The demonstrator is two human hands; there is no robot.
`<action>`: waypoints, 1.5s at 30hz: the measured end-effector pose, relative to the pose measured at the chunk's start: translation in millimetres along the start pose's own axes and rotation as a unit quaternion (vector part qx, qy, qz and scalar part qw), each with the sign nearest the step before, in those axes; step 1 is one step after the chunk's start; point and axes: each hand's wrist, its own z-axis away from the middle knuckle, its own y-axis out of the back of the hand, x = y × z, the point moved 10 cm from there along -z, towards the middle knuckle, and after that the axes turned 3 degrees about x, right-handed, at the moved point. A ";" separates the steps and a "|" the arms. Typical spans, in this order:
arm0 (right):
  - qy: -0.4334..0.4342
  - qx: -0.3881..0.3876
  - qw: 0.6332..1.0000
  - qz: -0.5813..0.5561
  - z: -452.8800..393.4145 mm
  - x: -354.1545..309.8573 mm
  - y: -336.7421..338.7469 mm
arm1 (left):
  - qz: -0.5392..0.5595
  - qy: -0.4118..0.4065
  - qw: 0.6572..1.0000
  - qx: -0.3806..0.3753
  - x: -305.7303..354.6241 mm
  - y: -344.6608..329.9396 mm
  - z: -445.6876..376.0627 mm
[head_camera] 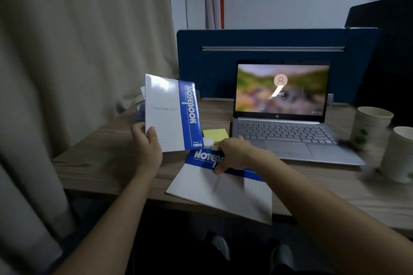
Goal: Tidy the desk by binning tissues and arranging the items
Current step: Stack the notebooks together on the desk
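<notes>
My left hand (148, 143) holds a white and blue notebook (171, 113) upright above the left part of the wooden desk (105, 163), gripping its lower left corner. A second white and blue notebook (223, 192) lies flat at the desk's front edge, partly overhanging it. My right hand (233, 154) grips that notebook at its blue top band, thumb on the cover. A yellow sticky-note pad (215, 135) lies just behind my right hand. A small white object (209, 142) sits next to the pad, partly hidden.
An open silver laptop (283, 127) with a lit screen stands to the right. Two stacks of paper cups (369, 127) (400, 154) are at the far right. A blue partition (268, 51) closes the back. A curtain (78, 51) hangs on the left.
</notes>
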 end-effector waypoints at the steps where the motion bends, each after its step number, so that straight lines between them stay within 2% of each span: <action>1: 0.009 0.010 1.000 -0.023 1.7 -1.6 0.6 | 0.000 -0.002 1.000 0.001 0.0 0.6 0.0; 6: 0.054 0.112 0.979 -0.160 23.3 8.6 16.5 | 0.002 -0.034 0.999 0.018 7.3 5.3 -0.2; 9: 0.025 0.157 0.958 -0.239 33.4 30.4 24.7 | 0.004 -0.045 0.998 0.045 10.8 10.8 -1.5; 12: -0.005 0.155 0.928 -0.339 37.5 51.0 25.9 | 0.011 -0.044 0.996 0.082 12.1 13.5 -5.2; 16: -0.035 0.172 0.853 -0.492 41.6 76.7 41.7 | 0.016 -0.018 0.994 0.104 5.1 2.5 -14.1; 20: -0.055 0.245 0.769 -0.588 32.7 102.5 62.9 | -0.005 -0.020 0.996 0.081 12.3 -31.7 -20.1; 23: -0.070 0.299 0.720 -0.623 17.7 121.6 71.4 | 0.025 -0.028 0.999 0.023 27.4 -78.0 -26.6; 28: -0.102 0.392 0.677 -0.615 8.1 153.0 80.1 | 0.102 -0.029 0.988 -0.116 49.1 -156.3 -20.3; 33: -0.153 0.410 0.631 -0.640 -4.0 182.4 73.1 | 0.168 0.007 0.958 -0.234 38.5 -206.8 7.6; 38: -0.171 0.420 0.613 -0.647 -6.0 191.8 62.1 | 0.192 0.049 0.941 -0.273 24.5 -216.8 13.1; 42: -0.161 0.435 0.595 -0.656 1.8 194.7 66.3 | 0.180 0.054 0.923 -0.335 22.6 -227.8 23.9; 45: -0.132 0.427 0.602 -0.662 4.9 192.1 69.6 | 0.160 0.046 0.929 -0.330 22.3 -226.2 25.1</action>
